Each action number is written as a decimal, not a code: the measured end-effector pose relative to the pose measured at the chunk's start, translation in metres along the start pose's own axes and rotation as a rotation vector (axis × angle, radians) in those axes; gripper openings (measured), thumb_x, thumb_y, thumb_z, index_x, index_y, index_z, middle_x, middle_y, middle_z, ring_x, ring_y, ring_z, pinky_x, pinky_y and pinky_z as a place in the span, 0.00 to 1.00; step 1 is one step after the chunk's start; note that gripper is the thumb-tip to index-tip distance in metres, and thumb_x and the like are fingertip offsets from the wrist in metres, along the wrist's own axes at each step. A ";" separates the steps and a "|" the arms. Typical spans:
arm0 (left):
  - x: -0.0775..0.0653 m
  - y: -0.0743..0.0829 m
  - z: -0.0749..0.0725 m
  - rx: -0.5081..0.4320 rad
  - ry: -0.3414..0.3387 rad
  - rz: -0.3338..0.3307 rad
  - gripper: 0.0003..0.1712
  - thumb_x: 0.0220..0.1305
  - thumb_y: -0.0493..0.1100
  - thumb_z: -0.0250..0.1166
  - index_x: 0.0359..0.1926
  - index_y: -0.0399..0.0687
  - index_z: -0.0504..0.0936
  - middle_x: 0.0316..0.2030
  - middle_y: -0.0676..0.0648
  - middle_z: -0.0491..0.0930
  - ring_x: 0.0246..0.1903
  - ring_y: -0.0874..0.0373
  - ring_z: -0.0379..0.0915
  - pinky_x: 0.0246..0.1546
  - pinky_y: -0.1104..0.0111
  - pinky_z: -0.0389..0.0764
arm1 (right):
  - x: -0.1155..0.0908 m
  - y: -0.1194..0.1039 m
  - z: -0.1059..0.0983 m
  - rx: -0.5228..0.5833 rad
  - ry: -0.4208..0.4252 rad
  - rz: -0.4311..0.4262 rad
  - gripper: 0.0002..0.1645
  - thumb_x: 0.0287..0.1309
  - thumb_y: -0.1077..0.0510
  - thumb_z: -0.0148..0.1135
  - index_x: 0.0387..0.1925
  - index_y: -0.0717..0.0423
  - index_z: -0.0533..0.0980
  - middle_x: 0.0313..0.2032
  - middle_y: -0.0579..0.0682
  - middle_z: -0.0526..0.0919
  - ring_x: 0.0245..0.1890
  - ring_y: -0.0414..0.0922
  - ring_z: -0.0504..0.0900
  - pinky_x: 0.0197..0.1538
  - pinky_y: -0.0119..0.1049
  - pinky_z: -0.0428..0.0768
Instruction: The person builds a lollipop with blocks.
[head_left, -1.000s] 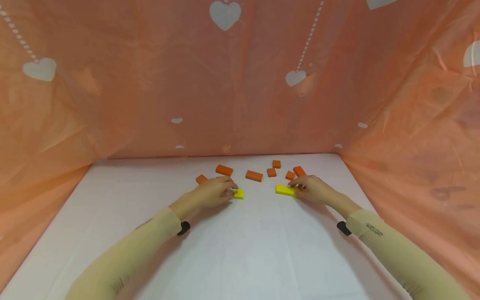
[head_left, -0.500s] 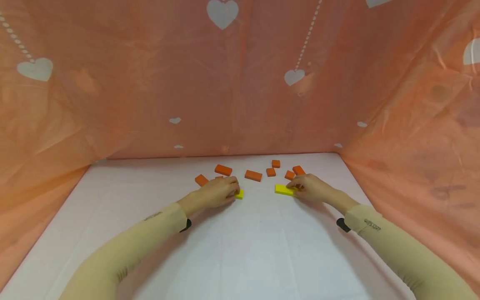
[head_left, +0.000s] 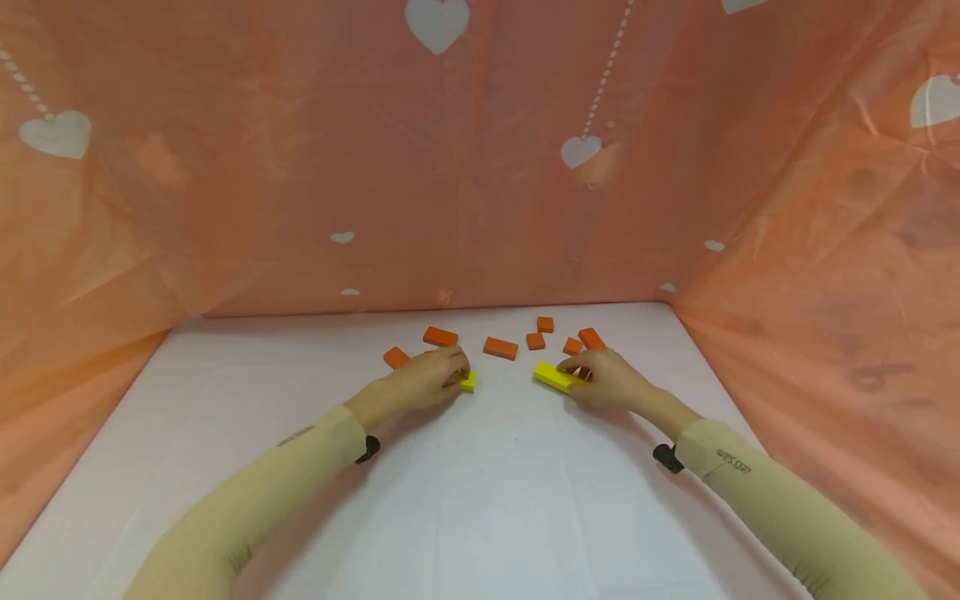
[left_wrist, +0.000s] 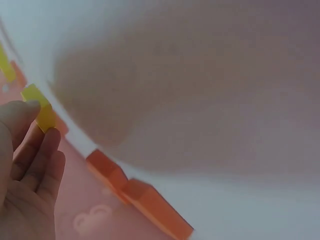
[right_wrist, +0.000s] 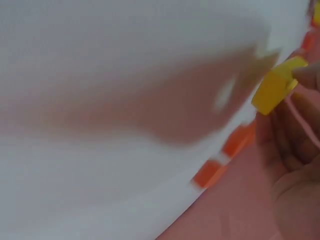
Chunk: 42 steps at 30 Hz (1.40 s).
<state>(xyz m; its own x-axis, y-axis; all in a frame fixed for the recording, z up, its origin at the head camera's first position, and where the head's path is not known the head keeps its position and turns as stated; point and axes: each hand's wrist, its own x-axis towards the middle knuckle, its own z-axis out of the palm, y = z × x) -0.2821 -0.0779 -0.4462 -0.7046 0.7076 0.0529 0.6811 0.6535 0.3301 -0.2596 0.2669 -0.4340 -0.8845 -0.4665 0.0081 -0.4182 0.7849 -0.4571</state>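
In the head view my left hand pinches a small yellow block, left of the table's middle. The left wrist view has the thumb on one side of that yellow block and fingertips on the other. Over to the right, my right hand grips a long yellow block near its right end, between thumb and fingers. The right wrist view catches this block tilted, with its shadow falling on the white surface. My fingers cover part of each yellow block.
Orange oblong blocks lie behind the hands: one at the left, others nearer the middle, and one behind the right hand. Small orange blocks sit among them on the white table. A pink heart-patterned curtain encloses the back and sides.
The left fingers have closed further around the small yellow block. My right hand has turned the long yellow block and shifted it slightly left. The head view has moved a little.
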 end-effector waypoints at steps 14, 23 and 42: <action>-0.039 0.004 -0.009 -0.063 0.097 -0.031 0.09 0.65 0.37 0.74 0.43 0.45 0.83 0.47 0.49 0.79 0.43 0.54 0.78 0.46 0.63 0.84 | -0.022 -0.080 0.045 0.104 0.022 -0.025 0.21 0.54 0.63 0.75 0.52 0.59 0.86 0.45 0.49 0.89 0.37 0.40 0.81 0.44 0.35 0.84; -0.051 0.006 -0.001 -0.012 0.049 0.025 0.11 0.62 0.35 0.74 0.44 0.44 0.83 0.45 0.49 0.79 0.41 0.58 0.75 0.47 0.65 0.84 | -0.021 -0.109 0.068 0.109 -0.026 -0.037 0.22 0.52 0.62 0.75 0.51 0.60 0.85 0.42 0.47 0.85 0.35 0.41 0.78 0.41 0.35 0.81; -0.057 0.004 0.000 -0.040 0.026 0.064 0.11 0.64 0.37 0.74 0.45 0.45 0.83 0.45 0.50 0.79 0.40 0.60 0.76 0.47 0.68 0.84 | -0.010 -0.128 0.074 0.138 -0.242 -0.112 0.45 0.50 0.55 0.83 0.69 0.58 0.75 0.71 0.56 0.70 0.34 0.34 0.77 0.42 0.29 0.78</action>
<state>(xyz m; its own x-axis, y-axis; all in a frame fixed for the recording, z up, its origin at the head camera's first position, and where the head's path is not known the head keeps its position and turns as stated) -0.2389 -0.1158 -0.4478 -0.6651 0.7401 0.0991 0.7169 0.5957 0.3623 -0.1820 0.1415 -0.4413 -0.7523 -0.6439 -0.1393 -0.4640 0.6681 -0.5817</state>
